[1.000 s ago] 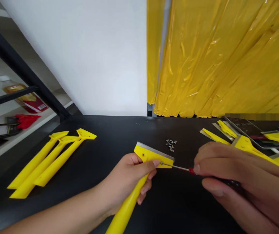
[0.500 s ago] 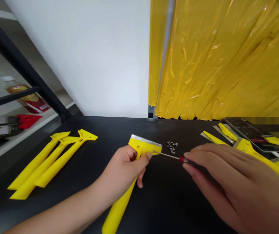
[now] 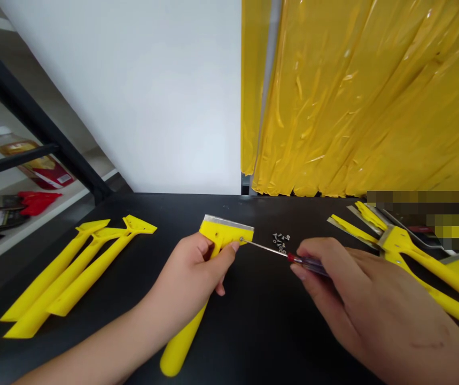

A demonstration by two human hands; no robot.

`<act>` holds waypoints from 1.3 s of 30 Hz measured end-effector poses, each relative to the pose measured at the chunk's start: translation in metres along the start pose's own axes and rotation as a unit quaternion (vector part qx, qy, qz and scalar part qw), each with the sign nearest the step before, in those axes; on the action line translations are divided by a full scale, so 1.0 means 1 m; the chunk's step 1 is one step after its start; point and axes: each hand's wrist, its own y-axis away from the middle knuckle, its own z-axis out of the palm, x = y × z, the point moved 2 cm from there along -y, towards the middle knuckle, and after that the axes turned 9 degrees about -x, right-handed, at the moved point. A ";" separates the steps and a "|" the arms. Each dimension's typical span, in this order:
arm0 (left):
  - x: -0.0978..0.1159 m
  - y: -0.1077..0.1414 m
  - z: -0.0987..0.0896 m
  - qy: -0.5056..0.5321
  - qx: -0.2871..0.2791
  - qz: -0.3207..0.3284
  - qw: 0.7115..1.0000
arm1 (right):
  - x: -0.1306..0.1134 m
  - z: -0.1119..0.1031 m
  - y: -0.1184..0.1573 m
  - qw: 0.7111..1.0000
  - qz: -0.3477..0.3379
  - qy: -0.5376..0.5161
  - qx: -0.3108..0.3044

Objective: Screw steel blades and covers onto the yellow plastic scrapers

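Observation:
My left hand [image 3: 201,267] is closed round the neck of a yellow scraper [image 3: 185,339], just below its head. A thin metal blade runs along the head's far edge. Between the thumb and fingers of my right hand [image 3: 365,294] is a screwdriver [image 3: 308,263] with a red and dark handle. Its shaft slants left, and the tip meets a screw [image 3: 242,239] at the right side of the scraper head. The other hole in the head, on the left, shows dark. Small loose screws and nuts [image 3: 280,241] lie on the black table beyond the screwdriver.
Several yellow scraper handles [image 3: 88,272] lie on the table [image 3: 249,331] at left. More yellow scrapers [image 3: 445,267] and loose blade pieces [image 3: 353,231] are at right, near a partly blurred-out device. A shelf with a bottle [image 3: 40,166] stands at far left; yellow plastic sheeting [image 3: 353,107] hangs behind.
The scraper and both hands have shifted slightly left in view, as has the background. The screwdriver tip stays at the screw, and my right hand has turned a little around the handle.

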 end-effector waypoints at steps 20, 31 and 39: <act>-0.004 -0.003 -0.001 -0.012 0.014 0.001 1.000 | -0.002 0.007 0.003 0.997 0.019 -0.062 -0.036; -0.003 -0.002 -0.001 -0.033 0.008 0.004 0.999 | 0.001 0.007 0.002 0.993 0.052 -0.088 -0.051; 0.000 -0.003 -0.001 -0.033 0.009 0.010 0.999 | 0.005 0.012 0.004 0.992 0.054 -0.089 -0.068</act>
